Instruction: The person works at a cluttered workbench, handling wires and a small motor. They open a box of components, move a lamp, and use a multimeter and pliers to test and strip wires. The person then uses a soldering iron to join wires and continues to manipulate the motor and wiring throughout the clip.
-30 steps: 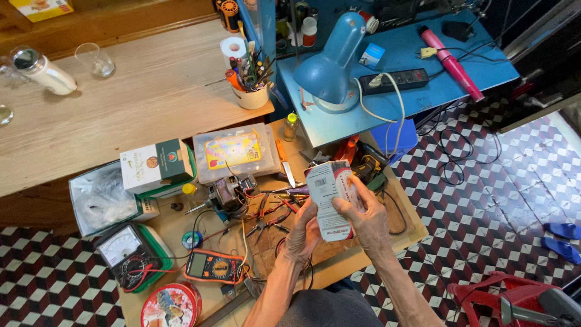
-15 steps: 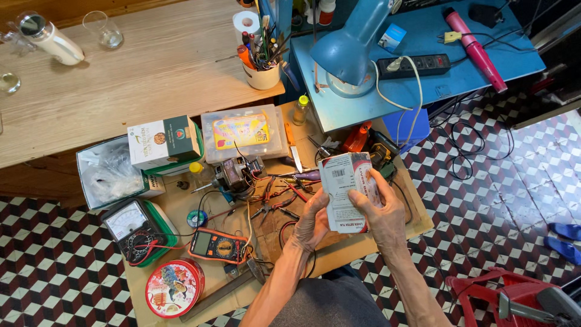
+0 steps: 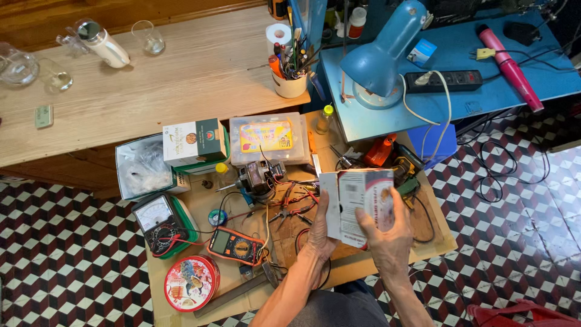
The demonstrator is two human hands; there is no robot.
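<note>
Item: flat retail blister card (image 3: 358, 206), white and red, with printed backing; held upright above the near right part of the low cardboard-covered table (image 3: 433, 239).

Hold: gripped between both hands. The left hand (image 3: 319, 233) is closed on the card's left edge, thumb lying up the front. The right hand (image 3: 387, 239) is closed on the lower right part, fingers curled over the printed face.

Handling, as judged: light, thin and fairly stiff, though it would likely bend or crease if pinched hard at mid-sheet. The glossy face may be slippery. It is best taken by opposite edges, as now; any plastic bubble is best left unsqueezed. Contents cannot be told.

Surroundings:
- left of the card: small electric motor (image 3: 260, 177) with loose red and black leads
- near left: orange digital multimeter (image 3: 236, 245); analog meter (image 3: 158, 223) in a green case
- near left corner: round red tin (image 3: 192, 283)
- far side: clear plastic parts box (image 3: 269, 138); white and green carton (image 3: 195, 140)
- farther right: blue desk lamp (image 3: 384, 51) and black power strip (image 3: 446, 80) on a blue surface.
</note>
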